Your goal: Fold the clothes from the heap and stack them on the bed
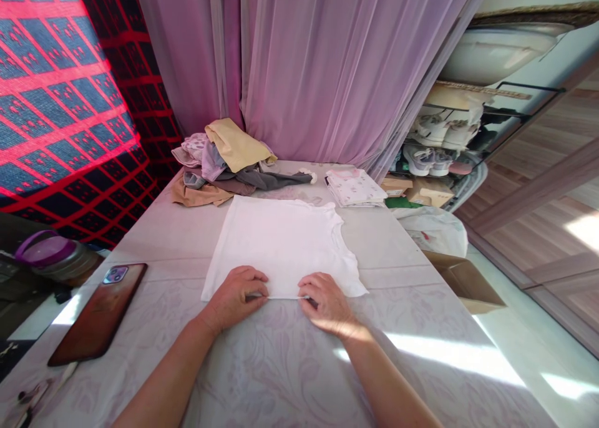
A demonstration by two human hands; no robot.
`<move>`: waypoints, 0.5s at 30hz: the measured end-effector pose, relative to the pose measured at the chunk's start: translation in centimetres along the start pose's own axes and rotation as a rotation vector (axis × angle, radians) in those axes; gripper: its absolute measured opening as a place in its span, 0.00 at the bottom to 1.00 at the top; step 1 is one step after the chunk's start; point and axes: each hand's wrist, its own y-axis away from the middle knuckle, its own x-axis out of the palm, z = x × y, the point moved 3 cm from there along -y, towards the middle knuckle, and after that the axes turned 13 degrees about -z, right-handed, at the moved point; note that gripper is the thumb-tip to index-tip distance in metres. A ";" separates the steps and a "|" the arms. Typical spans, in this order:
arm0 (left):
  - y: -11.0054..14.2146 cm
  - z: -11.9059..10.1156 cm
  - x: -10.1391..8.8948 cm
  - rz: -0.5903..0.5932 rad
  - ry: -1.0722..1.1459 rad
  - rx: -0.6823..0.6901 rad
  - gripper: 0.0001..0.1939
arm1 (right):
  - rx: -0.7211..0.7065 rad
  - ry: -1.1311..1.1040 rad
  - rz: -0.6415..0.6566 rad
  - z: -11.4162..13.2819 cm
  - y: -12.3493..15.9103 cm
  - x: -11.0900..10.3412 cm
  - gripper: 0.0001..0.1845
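Observation:
A white shirt [281,241] lies spread flat on the table, its neckline and frilled edge toward the right. My left hand [239,296] pinches the shirt's near edge left of its middle, thumb below and fingers on top. Farther right along that same edge, my right hand [322,300] grips the cloth between thumb and fingers. A short stretch of the hem runs straight between both hands. The cloth under the fingers is partly hidden.
Behind the shirt on the left is a heap of clothes [224,160]; a folded printed garment stack [355,188] sits back right. A phone [100,316] with a cable lies left, near a purple-lidded jar [51,253]. Shoes [425,160] stand on a rack beyond the table.

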 end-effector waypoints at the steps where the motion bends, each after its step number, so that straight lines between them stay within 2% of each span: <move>1: 0.0 0.0 0.0 0.003 0.003 -0.004 0.07 | 0.010 -0.004 0.001 0.0 0.0 0.0 0.08; 5: 0.0 0.2 0.1 -0.007 0.004 -0.014 0.04 | 0.029 -0.006 0.007 -0.1 0.0 -0.1 0.03; 8: -0.1 0.2 0.1 -0.026 0.009 -0.008 0.04 | 0.027 0.023 0.019 0.2 -0.1 0.1 0.04; 15: -0.3 0.3 0.0 -0.057 0.056 0.017 0.06 | 0.043 0.256 -0.069 0.0 -0.3 0.9 0.08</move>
